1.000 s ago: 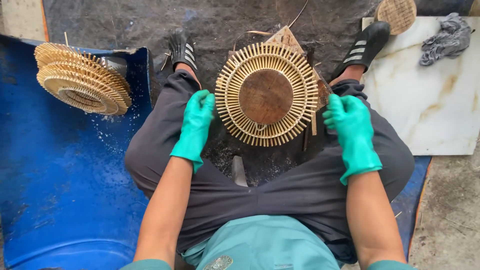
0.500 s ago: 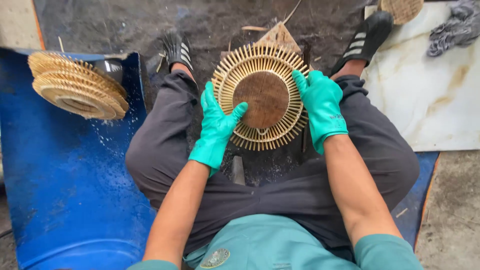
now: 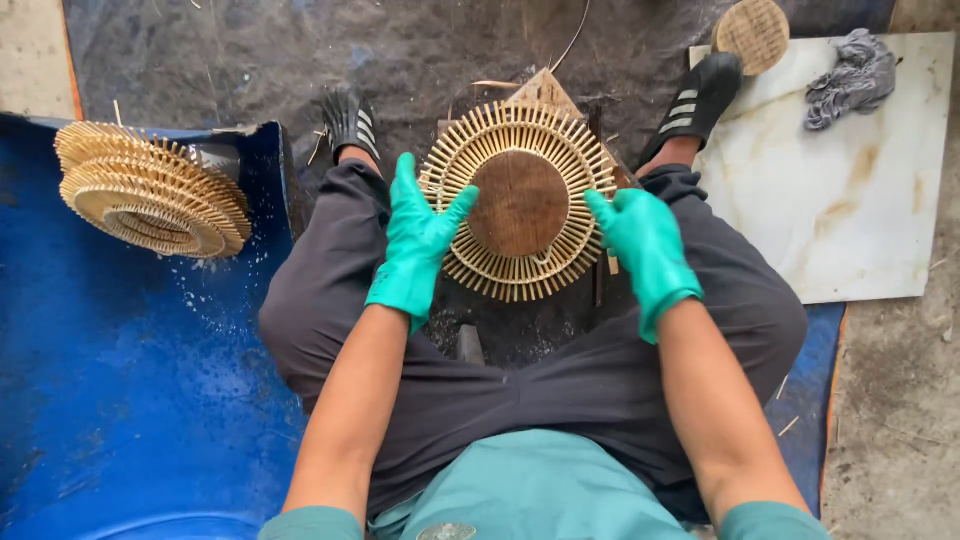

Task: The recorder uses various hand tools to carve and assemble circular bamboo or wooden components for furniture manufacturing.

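Hands, one pair, both in green rubber gloves, set at opposite edges of a round bamboo-slat frame [image 3: 518,200] with a dark wooden disc at its centre. Left hand [image 3: 415,245]: fingers straight and spread, thumb out, palm pressed flat on the frame's left rim, nothing clasped; a second ago it lay off the frame on the left knee, half a second ago it had reached the rim. Right hand [image 3: 645,245]: fingers bent, tips touching the frame's right rim, hold on the slats loose or none, cannot be told; a second ago it rested apart on the right knee, half a second ago it lay higher on the rim. Frame: lies flat between the two hands, above the dark trousers, on a low work stand whose wooden wedge [image 3: 545,88] shows just beyond the fingertips; position against the feet unchanged. Left of the left hand, well apart: stack of finished slat frames [image 3: 150,190] on a blue plastic surface [image 3: 120,400]. Beyond each hand: a black shoe [image 3: 352,122] on the left, another [image 3: 700,92] on the right. Right of the right hand: pale marble slab [image 3: 850,210], bearing a grey rag [image 3: 852,78] and a small round woven disc [image 3: 752,32] at its far corner. Below the hands, between the knees: a small grey object, partly hidden, kind not discernible.
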